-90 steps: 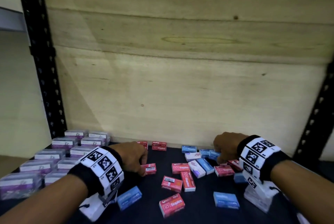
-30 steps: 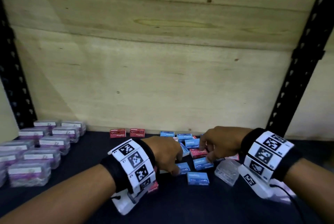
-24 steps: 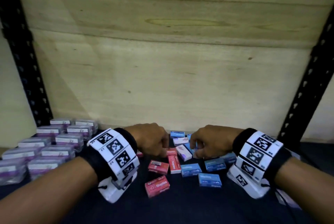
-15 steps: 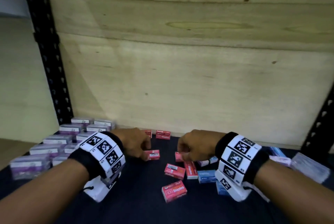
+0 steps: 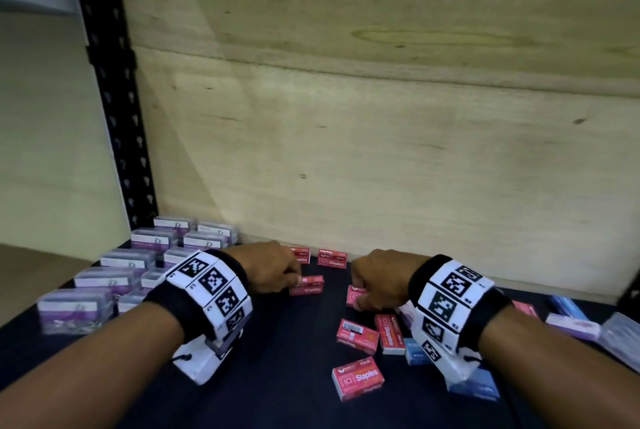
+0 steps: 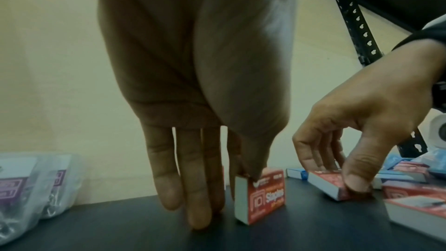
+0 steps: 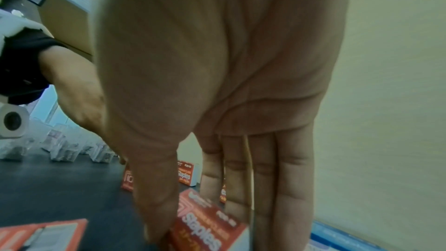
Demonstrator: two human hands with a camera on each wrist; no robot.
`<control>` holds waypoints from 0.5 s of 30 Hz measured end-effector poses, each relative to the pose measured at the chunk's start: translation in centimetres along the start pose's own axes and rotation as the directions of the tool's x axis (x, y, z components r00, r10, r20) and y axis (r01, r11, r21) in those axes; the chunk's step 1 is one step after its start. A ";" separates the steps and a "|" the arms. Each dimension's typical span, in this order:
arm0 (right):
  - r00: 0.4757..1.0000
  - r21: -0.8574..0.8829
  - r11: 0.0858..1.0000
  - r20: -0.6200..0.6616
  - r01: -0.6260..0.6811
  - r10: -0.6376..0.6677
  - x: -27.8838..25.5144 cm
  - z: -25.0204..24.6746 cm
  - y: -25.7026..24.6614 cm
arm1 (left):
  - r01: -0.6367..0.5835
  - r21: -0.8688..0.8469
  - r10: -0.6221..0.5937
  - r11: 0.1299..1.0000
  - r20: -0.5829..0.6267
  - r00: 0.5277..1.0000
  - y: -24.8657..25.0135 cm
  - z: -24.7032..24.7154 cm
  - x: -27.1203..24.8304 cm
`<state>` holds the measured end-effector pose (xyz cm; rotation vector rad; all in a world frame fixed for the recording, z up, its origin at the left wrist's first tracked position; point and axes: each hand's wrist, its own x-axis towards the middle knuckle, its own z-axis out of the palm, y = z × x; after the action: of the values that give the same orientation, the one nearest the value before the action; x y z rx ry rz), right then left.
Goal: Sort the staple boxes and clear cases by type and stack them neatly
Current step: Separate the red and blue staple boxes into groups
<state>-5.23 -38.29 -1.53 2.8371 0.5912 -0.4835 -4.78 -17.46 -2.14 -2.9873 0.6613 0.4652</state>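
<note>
**Red boxes being pinched on both sides**

Head view: the left hand (image 5: 273, 271) is holding a red staple box (image 5: 307, 285) on its edge on the dark shelf (image 5: 284, 376), just in front of two red boxes at the back wall (image 5: 331, 258). The right hand (image 5: 379, 285) is curling over a second red box (image 5: 354, 295). Clear cases (image 5: 114, 276) are sitting grouped at the left; loose red boxes (image 5: 357, 331) and blue boxes (image 5: 417, 352) are lying near the right wrist.

Left wrist view: thumb and forefinger are pinching the top of the upright red staple box (image 6: 262, 196), while the other three fingers (image 6: 193, 184) are hanging straight to the shelf beside it. A box standing on edge under so light a pinch is likely to topple when let go.

Right wrist view: the thumb (image 7: 154, 198) and straight fingers are closing narrowly on the tilted second red box (image 7: 207, 224), which is half lifted. Its glossy card could be slipping out and knocking its neighbours askew.
</note>
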 end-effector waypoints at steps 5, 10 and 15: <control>1.000 0.034 0.999 0.009 -0.002 0.002 1.1 -0.5 -0.5 | 0.008 -0.032 -0.010 0.999 -0.037 0.999 -0.7 0.5 0.3; 1.000 -0.031 0.999 -0.012 -0.010 0.009 1.7 -0.7 -0.5 | 0.008 -0.114 -0.012 0.993 -0.035 0.999 -0.9 0.7 0.1; 0.999 -0.031 0.999 0.017 -0.035 0.036 1.5 -1.1 -0.2 | 0.060 -0.016 -0.061 0.998 -0.058 0.996 -0.2 0.6 0.4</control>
<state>-3.70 -37.27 -1.06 2.8057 0.5395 -0.4888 -4.49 -17.37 -2.81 -3.0354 0.5718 0.3824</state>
